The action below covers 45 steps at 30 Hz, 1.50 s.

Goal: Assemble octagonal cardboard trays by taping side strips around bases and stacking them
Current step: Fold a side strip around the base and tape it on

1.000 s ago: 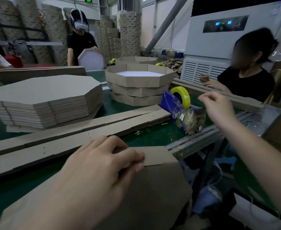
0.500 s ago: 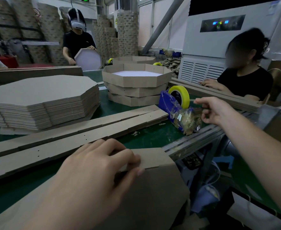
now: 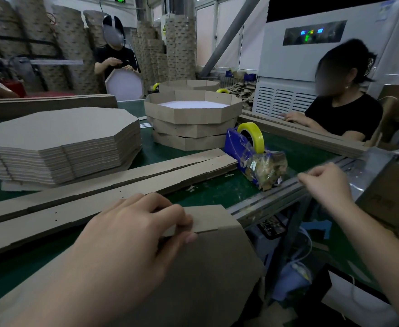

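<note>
A flat octagonal cardboard base lies at the table's near edge, with a folded side strip standing along its far side. My left hand grips that strip, fingers curled over its top and thumb on the base. My right hand hovers just right of the blue tape dispenser with its yellow roll. Its thumb and fingers pinch a faint strip of clear tape. Three finished trays stand stacked behind the dispenser.
A tall pile of flat octagonal bases sits at left, and long side strips lie across the green table. A seated person works at right over more strips. Another person stands at the back holding a tray. A metal rail edges the table.
My right hand reached the dispenser, then drew back toward me and to the right, fingers pinched. My left hand stayed on the strip and base.
</note>
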### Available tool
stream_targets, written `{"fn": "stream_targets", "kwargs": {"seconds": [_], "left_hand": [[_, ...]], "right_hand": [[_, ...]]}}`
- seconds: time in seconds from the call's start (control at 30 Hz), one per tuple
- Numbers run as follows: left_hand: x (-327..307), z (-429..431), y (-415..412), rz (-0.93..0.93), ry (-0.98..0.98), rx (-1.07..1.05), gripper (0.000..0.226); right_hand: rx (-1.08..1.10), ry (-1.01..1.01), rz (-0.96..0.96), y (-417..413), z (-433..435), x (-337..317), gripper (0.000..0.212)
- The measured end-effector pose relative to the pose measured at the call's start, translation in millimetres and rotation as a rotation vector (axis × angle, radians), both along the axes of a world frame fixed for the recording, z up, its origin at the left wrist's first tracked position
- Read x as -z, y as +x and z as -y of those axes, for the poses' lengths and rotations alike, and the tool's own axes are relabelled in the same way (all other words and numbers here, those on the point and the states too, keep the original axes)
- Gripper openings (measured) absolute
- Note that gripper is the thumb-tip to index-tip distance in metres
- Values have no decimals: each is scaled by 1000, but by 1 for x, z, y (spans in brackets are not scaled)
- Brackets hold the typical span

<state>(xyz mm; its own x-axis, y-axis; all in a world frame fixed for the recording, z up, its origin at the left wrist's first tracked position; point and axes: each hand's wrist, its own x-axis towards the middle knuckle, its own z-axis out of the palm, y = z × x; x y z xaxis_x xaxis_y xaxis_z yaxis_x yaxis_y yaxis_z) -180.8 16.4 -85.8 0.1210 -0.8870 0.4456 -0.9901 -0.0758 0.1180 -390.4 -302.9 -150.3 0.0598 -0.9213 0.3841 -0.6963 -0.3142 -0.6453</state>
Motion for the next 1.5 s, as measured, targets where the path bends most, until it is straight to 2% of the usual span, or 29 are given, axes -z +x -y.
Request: {"fn": "stream_targets", "kwargs": {"seconds": [0.1,0.17,0.27,0.33,0.4,0.47,0.6,0.9,1.07,1.23,1.37,1.5], "left_hand": [[-2,1,-1,33,10,-8,28],[-1,2,-2,39,2,-12,24],[1,2,-1,52,0,-8,25],[2,2,0,56,-7,-4,15],[3,0,1,59,1,-8,12],[4,-2,2,46,22,-8,17],[4,-5,2,44,35,1,24],[4,-7,1,47,47,-9,26],[6,-8,3,53,69,-7,44],[5,-9,2,45,67,-4,48],[6,-9,2,34,42,-71,64],[3,-11,2,51,51,-1,55]], "right_hand": [[-119,-104,49,10,-46,-20,18],[-328,-81,182,18,-87,-35,13],[-715,75,496,30,-160,-47,11],[-833,280,704,41,-198,-42,22],[-802,518,863,56,-222,-29,26],[-712,683,926,70,-236,-18,30],[-540,755,1063,84,-246,-13,39],[-459,775,1058,88,-250,-11,39],[-484,804,1023,85,-249,-11,41],[-496,856,1023,86,-250,-13,40],[-508,890,1009,84,-251,-15,38],[-535,916,975,80,-250,-16,38]]}}
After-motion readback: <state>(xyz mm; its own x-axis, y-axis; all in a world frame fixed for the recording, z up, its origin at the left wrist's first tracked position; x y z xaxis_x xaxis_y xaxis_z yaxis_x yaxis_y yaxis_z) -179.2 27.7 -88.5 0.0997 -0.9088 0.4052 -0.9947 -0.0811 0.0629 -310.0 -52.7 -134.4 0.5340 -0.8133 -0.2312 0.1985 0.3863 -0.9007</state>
